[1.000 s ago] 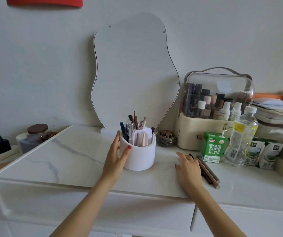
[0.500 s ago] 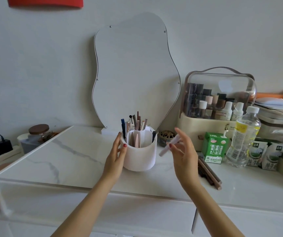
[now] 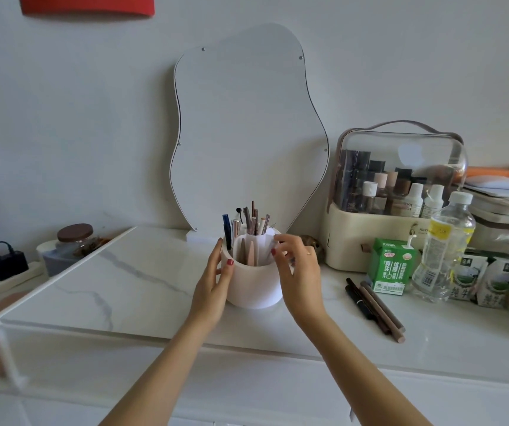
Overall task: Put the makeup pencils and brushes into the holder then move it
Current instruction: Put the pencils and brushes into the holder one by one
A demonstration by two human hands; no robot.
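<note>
The white round holder (image 3: 254, 287) stands on the marble top in front of the mirror, with several pencils and brushes (image 3: 251, 221) sticking up from its inner compartments. My left hand (image 3: 213, 284) grips the holder's left side, thumb on the front wall. Over the right rim, my right hand (image 3: 299, 272) pinches a thin white pencil (image 3: 269, 255) whose lower end is inside the holder. A black pencil and two brown ones (image 3: 374, 307) lie flat on the table to the right of my right hand.
A wavy mirror (image 3: 247, 133) leans on the wall behind the holder. A clear-lidded cosmetics case (image 3: 397, 195), a green carton (image 3: 391, 265), a water bottle (image 3: 445, 247) and more cartons crowd the right. A jar (image 3: 73, 241) and a charger (image 3: 9, 261) sit left.
My right hand lifted a white pencil from the table on the right and brought it left to the holder's rim. The left hand stayed on the holder.
</note>
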